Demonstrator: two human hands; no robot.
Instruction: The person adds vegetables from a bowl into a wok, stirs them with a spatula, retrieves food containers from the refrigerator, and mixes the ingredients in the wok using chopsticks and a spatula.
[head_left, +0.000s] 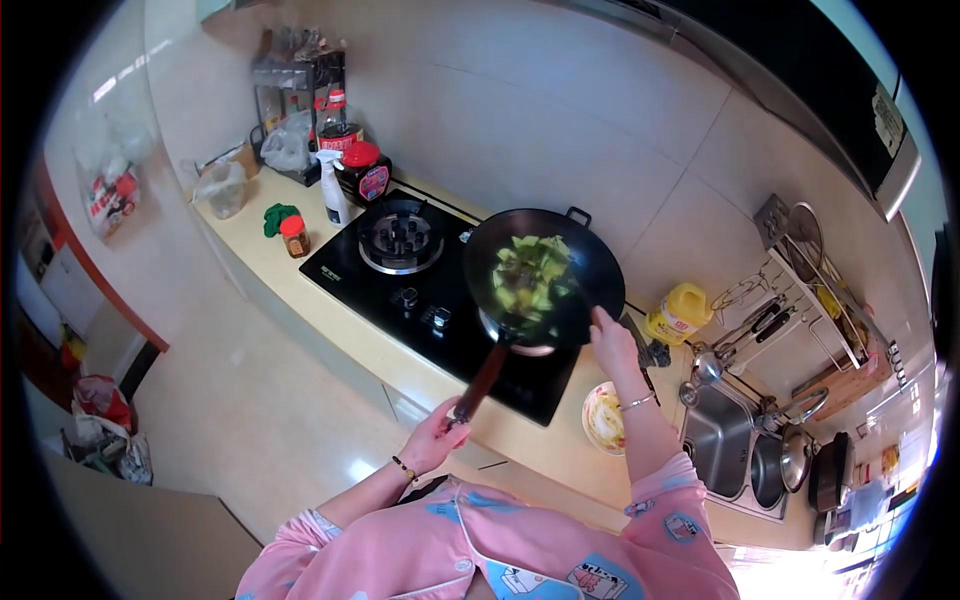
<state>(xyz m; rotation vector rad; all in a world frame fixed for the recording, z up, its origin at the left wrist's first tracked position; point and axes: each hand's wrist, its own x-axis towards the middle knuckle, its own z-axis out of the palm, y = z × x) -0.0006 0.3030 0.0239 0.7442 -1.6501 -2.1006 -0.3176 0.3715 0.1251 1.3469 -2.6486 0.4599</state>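
A black wok [600,255] stands over the right burner, tilted slightly, with pale green chopped vegetables [535,270] inside. My left hand [437,436] is wrapped round the end of the wok's long brown handle [483,378]. Over the wok's right rim, my right hand [612,343] is closed on the brown handle of a spatula [597,316]; its dark blade is blurred against the wok and hard to make out. Just below my right forearm, a white bowl [590,432] with yellowish residue sits on the counter.
The left burner [401,238] has nothing on it. Beyond it stand a spray bottle [333,190], a red-lidded jar [364,172] and a small jar [294,236]. A yellow oil jug [680,313] and a steel sink [718,437] are at right. The range hood [780,80] overhangs.
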